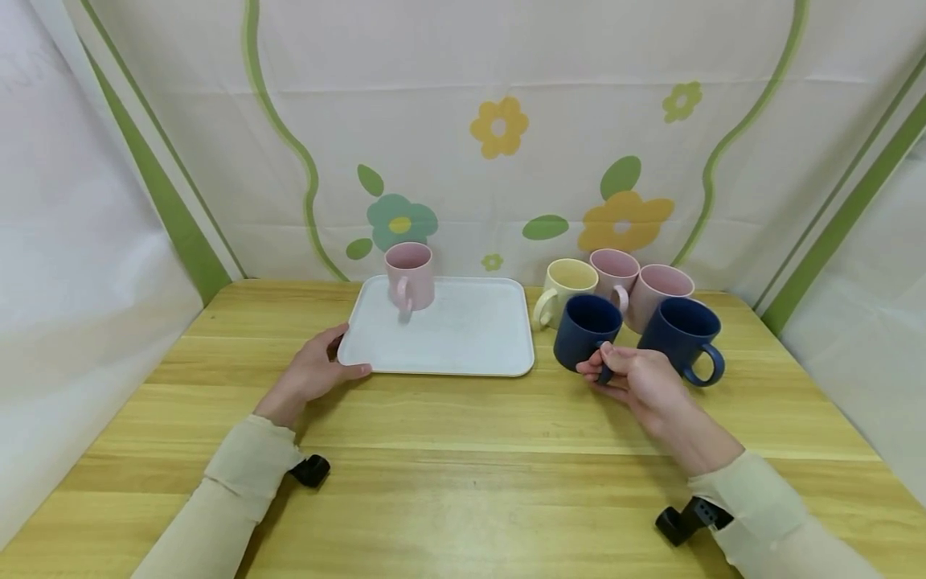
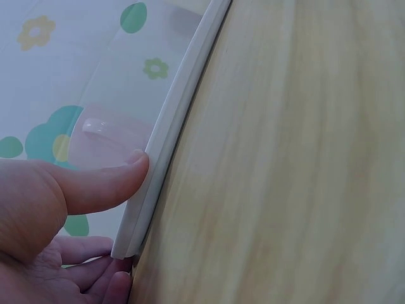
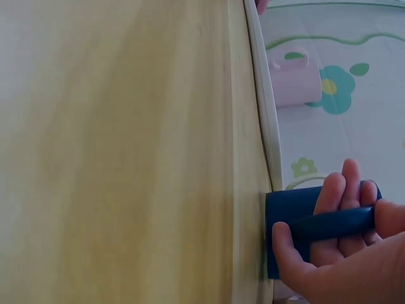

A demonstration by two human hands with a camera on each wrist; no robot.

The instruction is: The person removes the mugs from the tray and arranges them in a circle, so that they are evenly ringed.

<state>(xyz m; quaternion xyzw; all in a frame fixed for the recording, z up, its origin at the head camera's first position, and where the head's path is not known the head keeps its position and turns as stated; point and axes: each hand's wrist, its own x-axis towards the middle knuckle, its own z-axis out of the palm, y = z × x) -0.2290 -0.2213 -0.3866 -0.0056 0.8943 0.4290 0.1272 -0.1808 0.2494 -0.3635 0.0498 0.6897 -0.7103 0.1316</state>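
Note:
In the head view my left hand (image 1: 314, 370) grips the near left corner of a white tray (image 1: 463, 346). Its thumb lies along the front rim and the fingers go round the left side, as the left wrist view also shows. A pink mug (image 1: 412, 281) stands upright at the tray's back left. My right hand (image 1: 644, 382) holds a navy mug (image 1: 579, 334) by its handle, fingers hooked through. This mug is upright just right of the tray; whether its base touches the table I cannot tell. In the right wrist view the handle (image 3: 335, 223) crosses over the fingers.
Close behind the held mug are a cream mug (image 1: 571, 277) and two pink mugs, one at the back (image 1: 615, 264) and one farther right (image 1: 661, 281). Another navy mug (image 1: 680, 334) stands beside my right hand. A flowered curtain (image 1: 434, 64) hangs behind the wooden table (image 1: 470, 474).

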